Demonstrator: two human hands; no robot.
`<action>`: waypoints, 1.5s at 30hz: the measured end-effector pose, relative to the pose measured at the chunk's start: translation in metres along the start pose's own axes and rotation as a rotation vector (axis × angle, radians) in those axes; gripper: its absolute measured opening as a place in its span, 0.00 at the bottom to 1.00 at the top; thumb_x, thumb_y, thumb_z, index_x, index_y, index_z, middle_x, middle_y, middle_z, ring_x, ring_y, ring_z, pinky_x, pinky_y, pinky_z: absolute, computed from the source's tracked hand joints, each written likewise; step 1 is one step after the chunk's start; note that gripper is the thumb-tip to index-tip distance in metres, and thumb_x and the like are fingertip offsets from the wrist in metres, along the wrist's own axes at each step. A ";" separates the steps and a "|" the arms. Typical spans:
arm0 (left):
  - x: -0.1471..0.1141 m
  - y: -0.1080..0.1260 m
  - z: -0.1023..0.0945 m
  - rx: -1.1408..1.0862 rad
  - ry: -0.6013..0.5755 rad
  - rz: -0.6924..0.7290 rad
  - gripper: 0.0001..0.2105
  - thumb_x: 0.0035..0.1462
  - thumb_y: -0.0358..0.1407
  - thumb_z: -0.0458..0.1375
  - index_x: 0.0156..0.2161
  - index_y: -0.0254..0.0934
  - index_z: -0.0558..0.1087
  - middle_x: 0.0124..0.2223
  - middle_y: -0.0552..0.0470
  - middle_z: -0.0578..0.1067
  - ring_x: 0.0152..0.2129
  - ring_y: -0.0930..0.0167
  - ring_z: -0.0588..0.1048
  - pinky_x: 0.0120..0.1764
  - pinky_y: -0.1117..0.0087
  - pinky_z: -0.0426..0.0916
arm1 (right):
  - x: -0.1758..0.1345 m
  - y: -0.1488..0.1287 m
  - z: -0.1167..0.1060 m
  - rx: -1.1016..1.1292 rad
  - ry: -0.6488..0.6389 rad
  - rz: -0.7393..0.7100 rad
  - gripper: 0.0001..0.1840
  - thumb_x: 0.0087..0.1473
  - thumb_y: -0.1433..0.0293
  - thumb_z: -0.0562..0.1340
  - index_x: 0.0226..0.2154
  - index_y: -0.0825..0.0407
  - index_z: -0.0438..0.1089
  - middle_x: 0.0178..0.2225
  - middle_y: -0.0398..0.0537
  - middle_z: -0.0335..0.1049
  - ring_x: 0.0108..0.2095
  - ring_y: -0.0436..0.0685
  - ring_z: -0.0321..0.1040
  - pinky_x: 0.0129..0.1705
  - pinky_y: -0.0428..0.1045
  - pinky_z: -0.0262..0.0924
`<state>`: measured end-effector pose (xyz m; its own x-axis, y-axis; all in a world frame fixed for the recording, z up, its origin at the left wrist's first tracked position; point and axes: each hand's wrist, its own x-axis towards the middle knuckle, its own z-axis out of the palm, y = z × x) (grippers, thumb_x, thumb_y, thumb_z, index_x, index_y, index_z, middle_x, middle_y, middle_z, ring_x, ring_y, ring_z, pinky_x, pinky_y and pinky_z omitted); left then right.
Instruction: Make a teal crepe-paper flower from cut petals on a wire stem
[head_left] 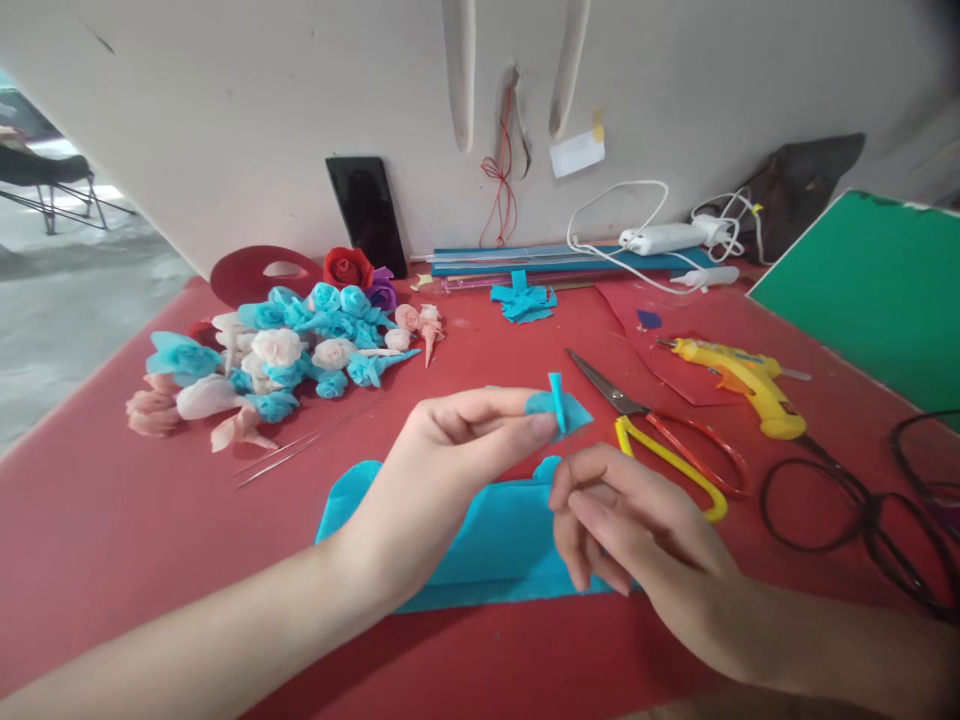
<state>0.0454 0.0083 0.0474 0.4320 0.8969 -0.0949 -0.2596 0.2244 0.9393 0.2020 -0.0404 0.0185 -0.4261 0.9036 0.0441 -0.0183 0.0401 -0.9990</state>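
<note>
My left hand (457, 460) pinches a piece of blue crepe paper (574, 412) between thumb and index finger. A small rolled blue tube stands upright against the paper. Just to the right and lower, my right hand (637, 530) hovers with loosely bent fingers, some spread apart, and I see nothing held in it. Beneath both hands lies a folded blue crepe paper sheet (487, 545), partly covered by them. Scissors (637, 410) with red and yellow handles lie spread beyond my right hand.
Blue, white and pink paper flowers (277, 350) are heaped at the left, near two thin wires (300, 445). Blue paper strips (523, 298) lie at the back. A yellow glue gun (750, 380), its black cord (862, 515) and a green board (870, 290) occupy the right.
</note>
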 end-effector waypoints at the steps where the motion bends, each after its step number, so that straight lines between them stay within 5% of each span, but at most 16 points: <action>1: -0.002 0.000 0.001 -0.010 -0.013 -0.011 0.04 0.52 0.32 0.59 0.28 0.39 0.76 0.25 0.59 0.75 0.26 0.79 0.71 0.33 0.80 0.66 | -0.001 0.000 0.000 -0.005 -0.003 -0.006 0.07 0.62 0.67 0.47 0.36 0.48 0.58 0.21 0.36 0.59 0.20 0.41 0.50 0.20 0.38 0.46; 23: -0.005 0.010 0.002 0.152 0.098 0.074 0.02 0.44 0.31 0.64 0.27 0.40 0.77 0.25 0.61 0.77 0.23 0.82 0.72 0.27 0.88 0.66 | -0.008 0.000 -0.002 0.011 -0.040 0.019 0.10 0.64 0.69 0.44 0.36 0.48 0.58 0.22 0.36 0.58 0.22 0.42 0.53 0.25 0.39 0.49; 34: -0.002 0.009 0.002 0.071 0.107 -0.031 0.01 0.43 0.32 0.64 0.24 0.39 0.77 0.24 0.58 0.76 0.24 0.76 0.73 0.27 0.79 0.68 | -0.008 0.000 0.000 0.017 -0.013 0.021 0.10 0.63 0.68 0.44 0.35 0.51 0.58 0.22 0.38 0.58 0.23 0.44 0.54 0.24 0.41 0.48; 45: -0.004 0.010 0.001 0.047 0.001 -0.031 0.02 0.46 0.31 0.63 0.25 0.39 0.77 0.26 0.60 0.77 0.26 0.78 0.73 0.33 0.82 0.68 | -0.009 -0.001 -0.001 -0.010 -0.045 0.008 0.11 0.64 0.70 0.43 0.34 0.50 0.58 0.22 0.37 0.57 0.23 0.43 0.53 0.25 0.41 0.48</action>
<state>0.0418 0.0072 0.0578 0.4382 0.8902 -0.1248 -0.2052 0.2343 0.9503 0.2065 -0.0484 0.0193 -0.4661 0.8840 0.0358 -0.0054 0.0376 -0.9993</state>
